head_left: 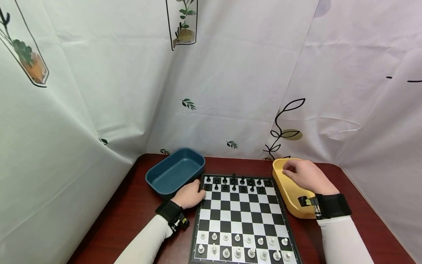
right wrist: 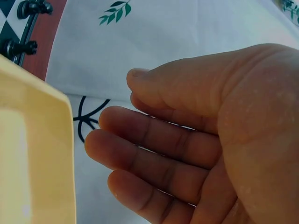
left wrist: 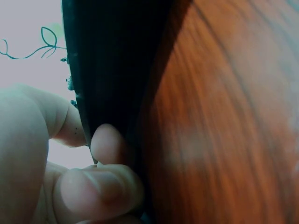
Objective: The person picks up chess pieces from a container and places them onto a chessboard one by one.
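Note:
A chessboard (head_left: 234,216) lies on the table, with black chess pieces (head_left: 233,188) along its far side and white chess pieces (head_left: 237,238) in two rows at the near side. My left hand (head_left: 189,194) pinches the board's left edge near the far corner. In the left wrist view, the fingers close about the dark edge (left wrist: 112,60). Over the yellow tray (head_left: 291,190) hovers my right hand (head_left: 310,178). The right wrist view shows its fingers (right wrist: 154,135) loosely bent, thumb close to the index finger, nothing held.
A dark blue tray (head_left: 174,170) stands at the back left, just beyond my left hand. The yellow tray sits close by the board's right edge. Behind the reddish-brown table (head_left: 115,227) hangs a white patterned cloth (head_left: 230,91), which also runs along both sides.

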The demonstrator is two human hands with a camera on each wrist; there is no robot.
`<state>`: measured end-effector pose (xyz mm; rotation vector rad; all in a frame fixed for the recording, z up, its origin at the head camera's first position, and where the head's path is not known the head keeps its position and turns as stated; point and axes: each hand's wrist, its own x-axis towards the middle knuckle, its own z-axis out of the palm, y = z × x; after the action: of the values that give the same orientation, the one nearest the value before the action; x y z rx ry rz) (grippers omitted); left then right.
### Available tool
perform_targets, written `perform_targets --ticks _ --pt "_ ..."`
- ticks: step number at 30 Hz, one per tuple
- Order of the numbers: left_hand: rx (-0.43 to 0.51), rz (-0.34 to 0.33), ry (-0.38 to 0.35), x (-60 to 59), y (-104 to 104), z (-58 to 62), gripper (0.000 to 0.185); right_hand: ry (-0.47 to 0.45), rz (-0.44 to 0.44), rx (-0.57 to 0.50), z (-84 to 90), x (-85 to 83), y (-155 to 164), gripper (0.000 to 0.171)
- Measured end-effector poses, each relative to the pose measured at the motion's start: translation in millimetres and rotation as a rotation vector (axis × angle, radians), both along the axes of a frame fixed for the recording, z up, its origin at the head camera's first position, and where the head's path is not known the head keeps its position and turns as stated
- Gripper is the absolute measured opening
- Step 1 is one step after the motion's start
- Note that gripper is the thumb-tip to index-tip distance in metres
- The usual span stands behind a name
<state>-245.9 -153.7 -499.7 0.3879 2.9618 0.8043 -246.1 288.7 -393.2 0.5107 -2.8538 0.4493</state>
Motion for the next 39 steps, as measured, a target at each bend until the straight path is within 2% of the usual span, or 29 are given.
perform_targets --ticks 8,14,19,25,30,34,39 --pt "-0.003 -0.002 0.009 -1.3 -1.5 -2.4 0.042 -0.057 -0.019 -0.011 -9.9 -6.5 9.9 0.01" --pt "0.002 0.001 0.016 -2.1 -1.3 -5.0 0.042 -0.117 0.017 -0.036 -26.6 -15.9 18.2 0.016" --pt "0.002 -0.002 0.002 0.7 0.3 -0.5 0.041 -0.168 0.036 -0.035 -41.5 -22.7 24.2 0.016" --pt "0.004 0.004 -0.005 3.4 1.3 4.5 0.039 -0.296 0.064 -0.019 -53.6 -25.9 27.6 0.013" --pt "-0.01 0.009 -0.001 2.5 1.1 1.4 0.042 -0.413 0.083 -0.036 -55.4 -25.0 25.2 0.021" --pt "-0.01 0.008 -0.003 2.0 0.8 0.5 0.042 -0.421 0.086 -0.02 -57.2 -25.7 20.5 0.023" --pt "0.001 0.004 -0.003 1.6 0.8 1.6 0.04 -0.383 0.11 0.002 -63.9 -33.0 22.2 0.018"
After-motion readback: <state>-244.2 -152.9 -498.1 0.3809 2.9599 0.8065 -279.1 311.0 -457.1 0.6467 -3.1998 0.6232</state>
